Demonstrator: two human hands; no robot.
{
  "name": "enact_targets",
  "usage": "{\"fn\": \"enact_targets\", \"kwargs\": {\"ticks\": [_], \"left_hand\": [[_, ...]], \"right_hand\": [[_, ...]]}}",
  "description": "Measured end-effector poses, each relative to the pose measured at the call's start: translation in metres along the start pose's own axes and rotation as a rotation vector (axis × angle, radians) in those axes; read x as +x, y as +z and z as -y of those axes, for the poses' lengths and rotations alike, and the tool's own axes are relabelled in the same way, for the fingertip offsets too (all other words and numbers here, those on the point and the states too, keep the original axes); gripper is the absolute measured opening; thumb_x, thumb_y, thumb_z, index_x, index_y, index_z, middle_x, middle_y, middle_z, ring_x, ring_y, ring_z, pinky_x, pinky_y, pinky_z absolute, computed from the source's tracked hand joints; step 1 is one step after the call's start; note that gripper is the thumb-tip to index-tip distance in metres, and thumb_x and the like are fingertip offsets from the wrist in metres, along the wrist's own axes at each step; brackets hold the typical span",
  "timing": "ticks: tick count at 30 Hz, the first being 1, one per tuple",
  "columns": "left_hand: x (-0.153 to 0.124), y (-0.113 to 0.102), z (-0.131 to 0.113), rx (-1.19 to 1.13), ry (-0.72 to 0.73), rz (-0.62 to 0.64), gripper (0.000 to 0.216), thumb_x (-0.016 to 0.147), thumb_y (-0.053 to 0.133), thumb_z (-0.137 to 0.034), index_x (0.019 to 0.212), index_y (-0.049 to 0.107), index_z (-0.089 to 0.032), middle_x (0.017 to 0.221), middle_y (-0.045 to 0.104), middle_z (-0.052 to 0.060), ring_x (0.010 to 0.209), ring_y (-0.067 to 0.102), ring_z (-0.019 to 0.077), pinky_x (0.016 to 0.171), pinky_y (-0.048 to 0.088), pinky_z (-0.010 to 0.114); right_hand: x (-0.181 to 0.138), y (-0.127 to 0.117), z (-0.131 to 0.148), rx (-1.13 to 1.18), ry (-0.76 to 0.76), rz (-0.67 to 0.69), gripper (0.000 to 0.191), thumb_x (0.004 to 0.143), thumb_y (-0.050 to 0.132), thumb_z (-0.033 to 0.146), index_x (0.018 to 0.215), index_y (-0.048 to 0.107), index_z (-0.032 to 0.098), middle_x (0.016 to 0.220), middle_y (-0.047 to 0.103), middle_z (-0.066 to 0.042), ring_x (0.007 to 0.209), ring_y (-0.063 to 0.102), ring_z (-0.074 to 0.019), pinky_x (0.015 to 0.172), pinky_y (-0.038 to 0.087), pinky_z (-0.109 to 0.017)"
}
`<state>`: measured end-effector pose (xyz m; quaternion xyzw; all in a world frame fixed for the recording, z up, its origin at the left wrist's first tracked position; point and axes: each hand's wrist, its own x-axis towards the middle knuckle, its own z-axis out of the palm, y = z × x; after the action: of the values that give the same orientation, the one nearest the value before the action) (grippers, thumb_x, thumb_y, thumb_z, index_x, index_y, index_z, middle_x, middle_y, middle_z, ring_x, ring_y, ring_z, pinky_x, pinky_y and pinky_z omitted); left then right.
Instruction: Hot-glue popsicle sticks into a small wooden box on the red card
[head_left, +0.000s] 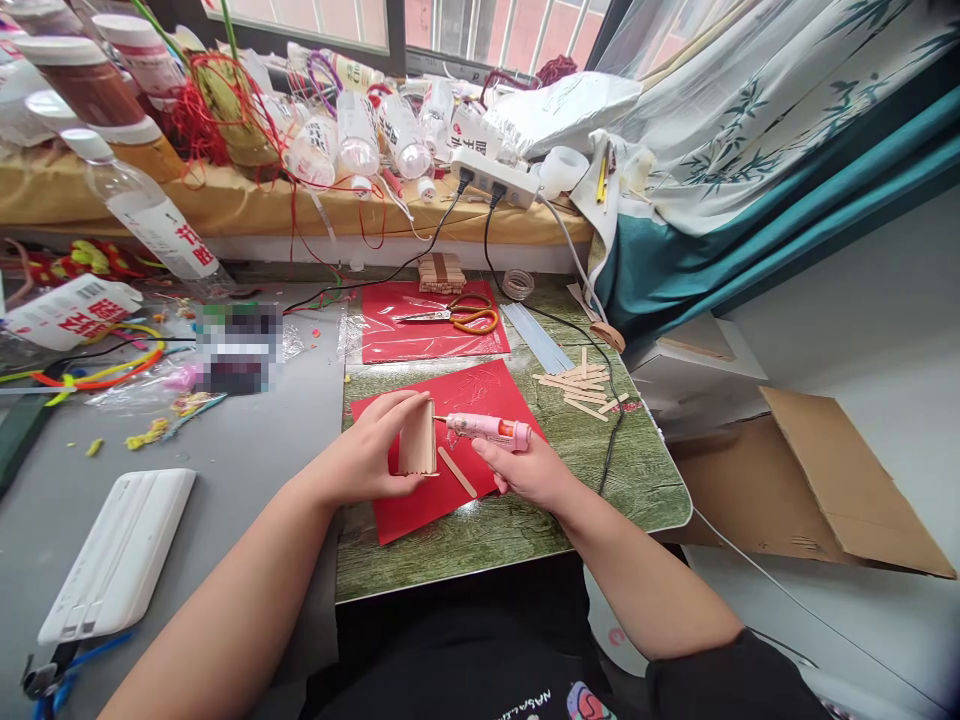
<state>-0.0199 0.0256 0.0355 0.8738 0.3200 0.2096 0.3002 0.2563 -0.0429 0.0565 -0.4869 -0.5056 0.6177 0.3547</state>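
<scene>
Both hands full: my left hand [375, 452] pinches the stick panel [418, 440] upright on the red paper [420, 512], by its edges since it's probably light and flimsy, my right hand [529, 470] wrapped round the glue gun [487, 431].

I get bright, even daylight from the window [322, 18] ahead, faint shadows on the table [247, 470], wide-angle bending at the edges, and one pixelated patch [236, 345].

A grey table [247, 440] carried a green wood-grain board [600, 480]. A red sheet [420, 505] lay beneath the left hand [371, 455] and right hand [529, 470]. Loose wooden sticks [581, 385] lay beyond the right, and a white case [120, 555] lay left of the left.
</scene>
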Motion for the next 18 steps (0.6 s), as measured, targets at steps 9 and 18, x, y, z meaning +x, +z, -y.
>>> {"fn": "enact_targets", "kwargs": {"ticks": [9,18], "left_hand": [[0.0,-0.002,-0.001,0.012,-0.003,0.005,0.102,0.084,0.079,-0.036,0.168,0.02,-0.034,0.165,0.038,0.013,0.154,0.04,0.0373,0.123,0.044,0.056],[0.0,-0.001,-0.001,0.009,0.001,-0.007,0.103,0.083,0.079,-0.033,0.169,0.021,-0.034,0.166,0.037,0.014,0.154,0.04,0.0381,0.123,0.044,0.057]], "right_hand": [[-0.007,0.001,0.001,-0.03,0.049,0.006,0.051,0.098,0.071,0.051,0.145,0.069,0.03,0.081,0.071,0.001,0.048,0.043,-0.0067,0.043,0.042,-0.021],[-0.015,0.002,0.003,-0.065,0.076,0.027,0.052,0.099,0.07,0.052,0.145,0.07,0.029,0.077,0.071,0.0,0.049,0.042,-0.008,0.043,0.042,-0.021]]}}
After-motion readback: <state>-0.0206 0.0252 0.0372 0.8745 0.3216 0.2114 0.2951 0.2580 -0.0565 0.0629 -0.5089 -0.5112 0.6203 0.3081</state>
